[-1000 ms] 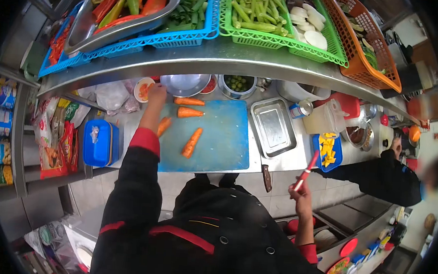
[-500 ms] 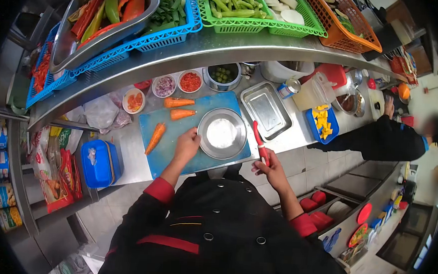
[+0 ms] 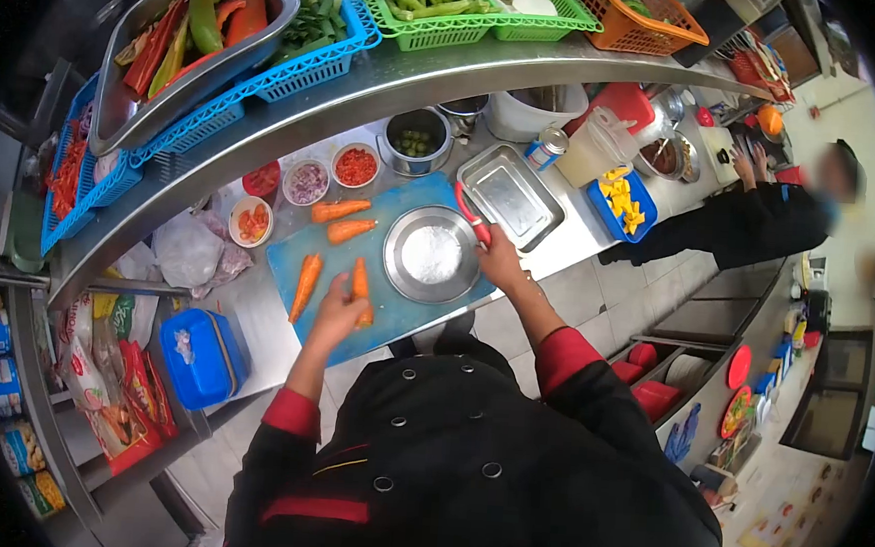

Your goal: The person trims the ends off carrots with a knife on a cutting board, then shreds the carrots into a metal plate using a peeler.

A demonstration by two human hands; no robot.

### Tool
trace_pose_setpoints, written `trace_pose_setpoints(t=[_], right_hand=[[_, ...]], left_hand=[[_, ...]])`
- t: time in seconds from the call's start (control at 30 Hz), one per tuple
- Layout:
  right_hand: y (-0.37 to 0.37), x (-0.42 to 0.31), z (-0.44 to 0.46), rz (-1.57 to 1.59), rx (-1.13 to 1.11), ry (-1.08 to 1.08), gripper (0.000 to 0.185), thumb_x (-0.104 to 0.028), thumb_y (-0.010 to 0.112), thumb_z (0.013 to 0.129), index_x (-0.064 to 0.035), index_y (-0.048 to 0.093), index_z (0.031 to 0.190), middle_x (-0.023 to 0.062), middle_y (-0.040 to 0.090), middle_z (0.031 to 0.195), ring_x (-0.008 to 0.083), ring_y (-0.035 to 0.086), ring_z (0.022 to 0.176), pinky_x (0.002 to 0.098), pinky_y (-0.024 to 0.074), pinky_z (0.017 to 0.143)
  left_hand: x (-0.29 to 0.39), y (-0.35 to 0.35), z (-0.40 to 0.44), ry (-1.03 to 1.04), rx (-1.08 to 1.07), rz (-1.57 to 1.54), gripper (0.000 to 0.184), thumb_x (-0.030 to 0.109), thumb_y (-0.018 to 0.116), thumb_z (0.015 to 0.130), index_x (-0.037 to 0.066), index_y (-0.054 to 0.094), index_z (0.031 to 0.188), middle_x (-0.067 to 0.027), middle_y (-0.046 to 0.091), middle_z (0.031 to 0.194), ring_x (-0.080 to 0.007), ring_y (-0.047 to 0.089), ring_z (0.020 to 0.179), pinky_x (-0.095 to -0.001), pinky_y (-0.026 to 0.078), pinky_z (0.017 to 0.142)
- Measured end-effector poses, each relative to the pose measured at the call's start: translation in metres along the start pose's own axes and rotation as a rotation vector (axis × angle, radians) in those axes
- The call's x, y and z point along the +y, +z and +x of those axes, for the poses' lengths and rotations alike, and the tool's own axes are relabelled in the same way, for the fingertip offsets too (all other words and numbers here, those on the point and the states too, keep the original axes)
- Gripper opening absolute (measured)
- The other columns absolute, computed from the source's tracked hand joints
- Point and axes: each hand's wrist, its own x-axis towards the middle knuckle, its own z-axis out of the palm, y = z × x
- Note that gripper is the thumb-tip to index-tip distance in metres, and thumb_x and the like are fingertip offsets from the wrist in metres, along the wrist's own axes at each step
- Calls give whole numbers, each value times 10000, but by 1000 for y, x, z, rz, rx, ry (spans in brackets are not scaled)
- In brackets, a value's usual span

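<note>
L hand (image 3: 338,313) at carrot (image 3: 360,281), long axis approx. fore-aft on board (image 3: 402,197).

Beyond my counter (image 3: 577,259), pale floor tiles (image 3: 566,296) run off to the right — grey grout lines between them. A metal shelf (image 3: 409,79) curves across the far side — brightly lit wall (image 3: 847,123) at far right.
</note>
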Motion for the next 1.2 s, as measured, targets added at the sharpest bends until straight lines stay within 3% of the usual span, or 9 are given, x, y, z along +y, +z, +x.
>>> trace_pose_setpoints(t=[0.13, 0.17, 0.2, 0.3, 0.37, 0.5, 0.57, 0.9, 1.2], right_hand=[[8, -17, -15, 15, -85, -26, 268, -64, 689, 768, -6, 535, 980, 255, 566, 995, 467, 565, 912, 493, 468, 795], [13, -10, -19, -63, 90, -284, 263, -63, 694, 759, -19, 546, 972, 231, 552, 973, 454, 556, 869, 500, 467, 761], [7, -18, -24, -91, 100, -295, 289, -67, 710, 744, -25, 542, 976, 213, 536, 966, 443, 545, 847, 500, 464, 735], [-21, -50, -39, -132, -50, -181, 350, -126, 750, 770, -25, 560, 1046, 217, 575, 965, 422, 585, 851, 476, 481, 737], [-38, -84, -56, 154, -233, -98, 397, -193, 766, 815, -33, 578, 1125, 209, 631, 942, 387, 639, 839, 438, 503, 737], [-43, -93, -73, 285, -379, -186, 404, -256, 742, 873, -39, 581, 1174, 186, 669, 899, 348, 675, 815, 410, 516, 737], [-49, -91, -73, 272, -616, -193, 379, -281, 718, 901, -41, 587, 1164, 168, 667, 875, 330, 677, 803, 406, 515, 731], [-50, -64, -51, 308, -703, -399, 376, -385, 563, 999, -53, 619, 1165, 184, 665, 955, 393, 647, 879, 435, 502, 769], [-42, -52, -42, 271, -708, -419, 328, -383, 584, 981, -92, 678, 1103, 194, 676, 821, 396, 664, 776, 445, 511, 686]], left_hand=[[12, -2, -9, -102, -323, -739, 463, 312, 516, 965, 85, 482, 1367, -63, 661, 966, -210, 651, 817, -378, 534, 681], [13, 5, -3, -112, -297, -752, 463, 312, 516, 965, 85, 482, 1367, -63, 661, 966, -210, 651, 817, -378, 534, 681], [13, 15, 8, -189, -237, -796, 422, 377, 476, 993, 100, 517, 1308, -59, 655, 955, -199, 638, 808, -364, 522, 665], [27, 39, 22, -273, -165, -905, 402, 457, 435, 1025, 116, 556, 1199, -60, 648, 936, -193, 619, 793, -358, 506, 660], [38, 53, 26, -304, -150, -1032, 364, 451, 439, 1036, 119, 559, 1121, -66, 644, 934, -196, 606, 773, -372, 502, 660], [64, 72, 24, -352, -96, -1108, 330, 425, 437, 1035, 137, 579, 1113, -54, 629, 868, -195, 603, 748, -357, 492, 620], [69, 79, 25, -386, -59, -1246, 307, 404, 453, 1029, 126, 575, 1076, -65, 629, 862, -218, 617, 762, -380, 496, 632], [60, 104, 6, -322, 118, -1279, 307, 401, 442, 1036, 117, 560, 1038, -39, 594, 850, -200, 588, 787, -382, 478, 680], [43, 118, 6, -296, 187, -1406, 321, 370, 399, 1052, 103, 563, 1120, -72, 611, 902, -221, 598, 772, -391, 490, 703]])
